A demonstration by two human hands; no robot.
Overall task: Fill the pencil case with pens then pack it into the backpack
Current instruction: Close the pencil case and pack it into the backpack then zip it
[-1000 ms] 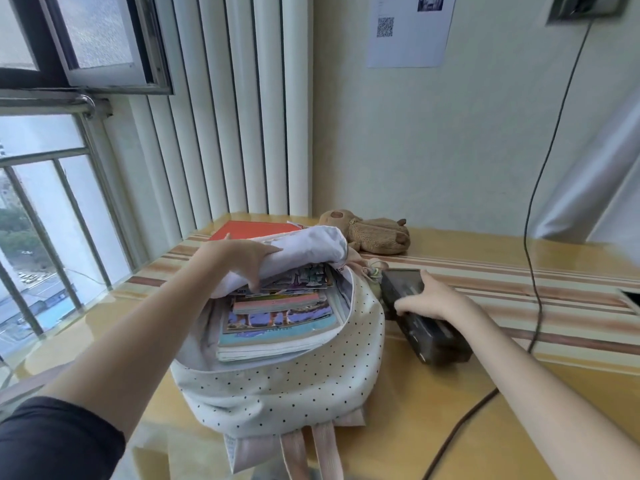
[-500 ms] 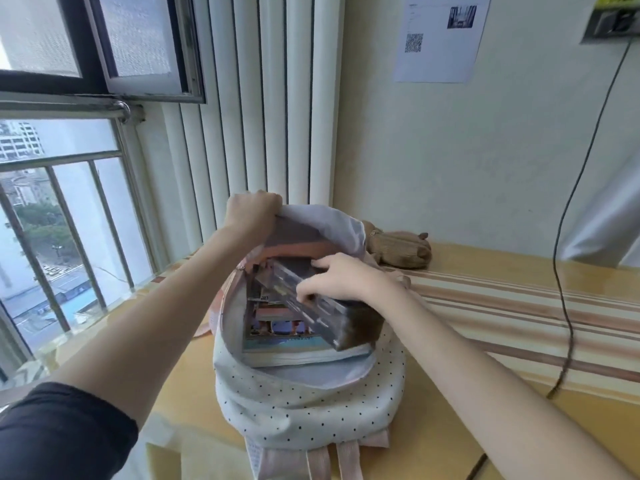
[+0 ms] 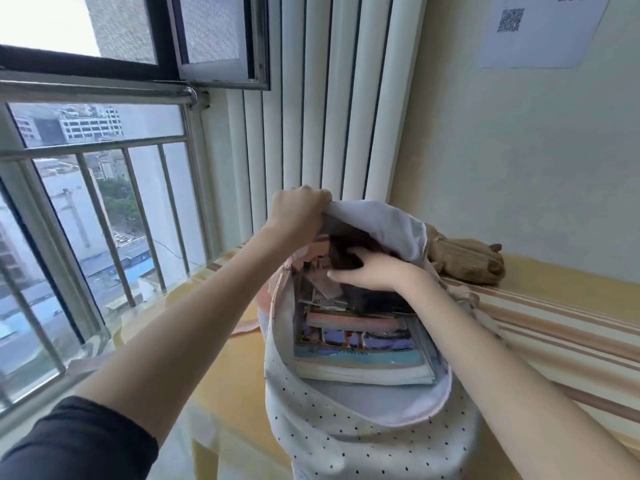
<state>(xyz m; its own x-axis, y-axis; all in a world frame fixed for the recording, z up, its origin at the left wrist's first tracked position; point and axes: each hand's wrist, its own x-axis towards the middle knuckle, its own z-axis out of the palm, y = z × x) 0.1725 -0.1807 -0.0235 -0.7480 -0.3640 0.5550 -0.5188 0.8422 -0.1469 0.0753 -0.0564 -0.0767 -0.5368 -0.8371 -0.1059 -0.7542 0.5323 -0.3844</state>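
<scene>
A white backpack (image 3: 363, 441) with small black dots stands open on the yellow table. My left hand (image 3: 298, 209) grips the top edge of its flap and holds it up. My right hand (image 3: 370, 271) reaches into the opening and is closed on the dark pencil case (image 3: 377, 299), which sits deep inside, mostly hidden by my fingers and the flap. A stack of colourful books (image 3: 360, 348) lies inside the bag in front of the case. No pens are in sight.
A brown plush toy (image 3: 467, 259) lies on the table right behind the bag. A striped cloth (image 3: 561, 327) covers the table on the right. White vertical blinds (image 3: 325, 109) and a barred window (image 3: 97, 209) stand to the left and behind.
My right hand lifted the pencil case off the table on the right and pushed it down into the bag. My left hand raised the flap higher, and the bag now stands more upright.
</scene>
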